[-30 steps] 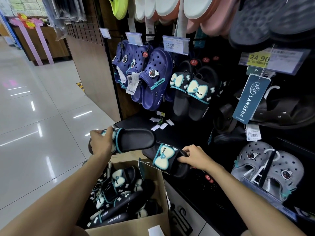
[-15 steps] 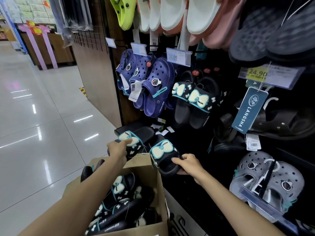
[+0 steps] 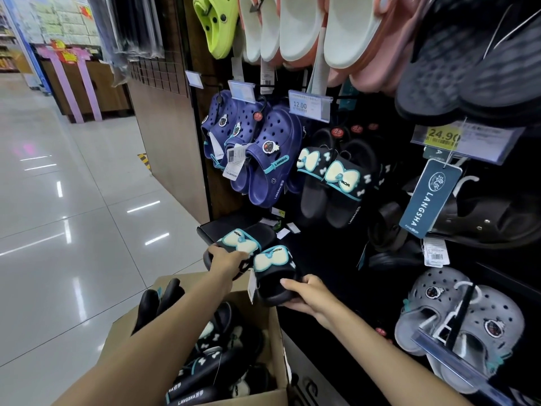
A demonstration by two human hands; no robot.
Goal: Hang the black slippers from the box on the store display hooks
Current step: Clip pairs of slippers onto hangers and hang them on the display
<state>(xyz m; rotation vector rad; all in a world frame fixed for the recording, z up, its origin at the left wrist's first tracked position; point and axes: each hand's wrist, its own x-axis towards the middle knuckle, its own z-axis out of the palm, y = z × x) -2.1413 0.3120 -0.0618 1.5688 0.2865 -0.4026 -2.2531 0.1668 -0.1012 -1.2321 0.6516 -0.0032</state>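
I hold two black slippers with pale bows and teal trim side by side above the cardboard box [image 3: 266, 397]. My left hand [image 3: 227, 260] grips the left slipper [image 3: 238, 243] at its heel end. My right hand [image 3: 307, 294] clasps the right slipper [image 3: 270, 275] from below, at its sole. A white tag dangles between them. More black slippers [image 3: 205, 367] lie heaped in the box. A matching pair of black bow slippers [image 3: 333, 183] hangs on the display above, under the 12.00 price tag [image 3: 308, 106].
Navy clogs [image 3: 257, 153] hang left of the hung pair, grey clogs [image 3: 462, 320] low right, white and pink slippers [image 3: 307, 27] overhead. A LANGSHA hang tag [image 3: 427, 200] dangles at right. Glossy tiled floor [image 3: 64, 230] spreads to the left of the box.
Both hands lifted the two slippers up from the box and brought them close together; the left slipper turned so its bow faces up. My view moved closer to the display.
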